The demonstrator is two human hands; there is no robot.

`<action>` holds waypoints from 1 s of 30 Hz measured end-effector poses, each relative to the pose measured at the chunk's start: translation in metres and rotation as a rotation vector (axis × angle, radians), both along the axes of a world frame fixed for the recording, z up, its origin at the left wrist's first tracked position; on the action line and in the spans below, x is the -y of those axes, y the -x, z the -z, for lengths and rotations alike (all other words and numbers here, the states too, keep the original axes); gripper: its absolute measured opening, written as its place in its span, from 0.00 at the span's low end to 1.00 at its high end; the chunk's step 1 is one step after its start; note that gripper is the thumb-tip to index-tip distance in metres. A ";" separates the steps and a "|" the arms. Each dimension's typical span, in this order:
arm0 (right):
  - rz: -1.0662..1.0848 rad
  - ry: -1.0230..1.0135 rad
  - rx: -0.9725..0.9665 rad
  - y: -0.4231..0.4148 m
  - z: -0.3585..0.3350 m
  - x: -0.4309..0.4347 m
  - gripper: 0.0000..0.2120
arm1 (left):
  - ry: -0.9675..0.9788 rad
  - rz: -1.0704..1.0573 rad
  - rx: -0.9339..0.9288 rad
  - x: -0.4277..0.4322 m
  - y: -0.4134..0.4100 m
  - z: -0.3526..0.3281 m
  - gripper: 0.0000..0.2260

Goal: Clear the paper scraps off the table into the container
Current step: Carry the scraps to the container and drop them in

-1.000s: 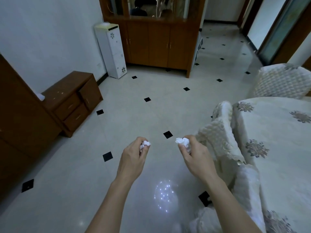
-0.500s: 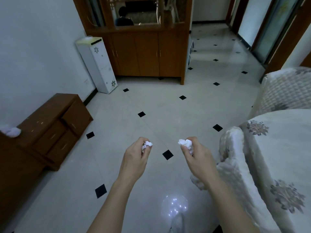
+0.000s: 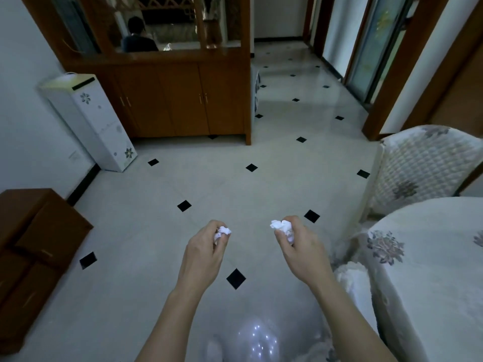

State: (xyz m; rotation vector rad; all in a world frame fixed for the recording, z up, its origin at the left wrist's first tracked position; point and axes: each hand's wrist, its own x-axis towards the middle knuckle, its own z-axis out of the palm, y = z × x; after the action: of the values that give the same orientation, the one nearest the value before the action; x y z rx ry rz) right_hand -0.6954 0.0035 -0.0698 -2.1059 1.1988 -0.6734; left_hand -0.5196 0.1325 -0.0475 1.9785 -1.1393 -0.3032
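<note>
Pale floor tiles (image 3: 146, 231) with black diamonds lie under both hands, held out in mid-air: the left hand (image 3: 202, 253) pinches a small paper wad (image 3: 222, 231), the right hand (image 3: 300, 248) grips a larger paper ball (image 3: 283, 228). The table (image 3: 431, 270) stands close on the right. No container shows, so a loosened pinch would likely drop scraps on the floor.

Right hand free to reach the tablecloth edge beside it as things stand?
Probably yes for reach: nothing lies between the right hand and the table at its right. But it's shut on a crumpled paper scrap, so no free fingers.
</note>
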 end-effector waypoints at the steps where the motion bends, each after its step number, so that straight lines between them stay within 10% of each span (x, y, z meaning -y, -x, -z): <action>1: 0.008 0.002 -0.003 -0.007 0.002 0.012 0.08 | 0.001 0.014 -0.003 0.013 -0.008 0.002 0.07; 30: 0.572 -0.008 -0.046 -0.135 -0.006 0.419 0.06 | 0.051 0.637 -0.031 0.552 -0.186 -0.002 0.07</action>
State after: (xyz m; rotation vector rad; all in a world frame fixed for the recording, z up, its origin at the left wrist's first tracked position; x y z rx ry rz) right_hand -0.5607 -0.4153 -0.0635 -1.7754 1.8490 -0.8634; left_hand -0.3337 -0.4190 -0.0458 1.5131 -1.7185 -0.6197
